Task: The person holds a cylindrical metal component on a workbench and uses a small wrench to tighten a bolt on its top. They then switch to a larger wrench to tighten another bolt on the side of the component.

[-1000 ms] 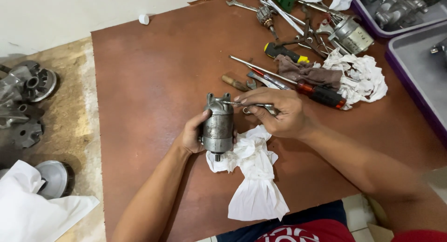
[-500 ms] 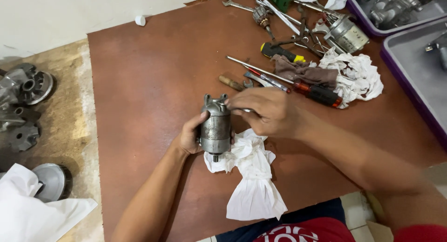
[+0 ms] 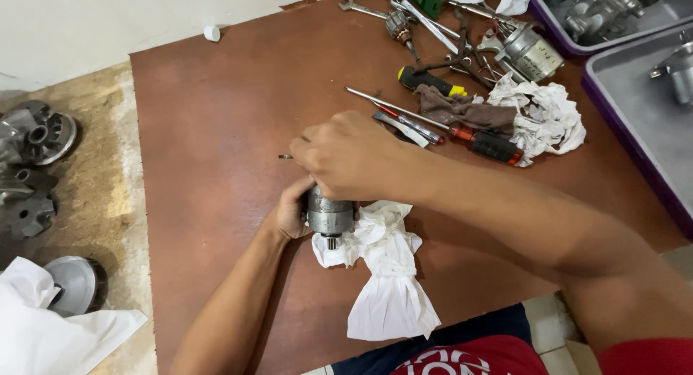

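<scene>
left hand [image 3: 292, 212] gripping motor [image 3: 330, 216] on board [image 3: 216, 115] | right hand [image 3: 346, 155] on top, pinching thin tool [image 3: 286, 157] | rag [image 3: 386, 274] touching motor | screwdrivers [image 3: 447, 129] near

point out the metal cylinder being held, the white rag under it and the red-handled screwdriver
metal cylinder [image 3: 330, 215]: head view, on its bare grey side below the hands
white rag [image 3: 390, 288]: head view, on its lower folds
red-handled screwdriver [image 3: 485, 141]: head view, on the handle

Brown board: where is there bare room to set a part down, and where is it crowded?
Bare: the board's far-left stretch, between the white cap and the left hand, and the near-right patch below the red-handled screwdriver. Crowded: the far-right corner with wrenches and crumpled rag.
</scene>
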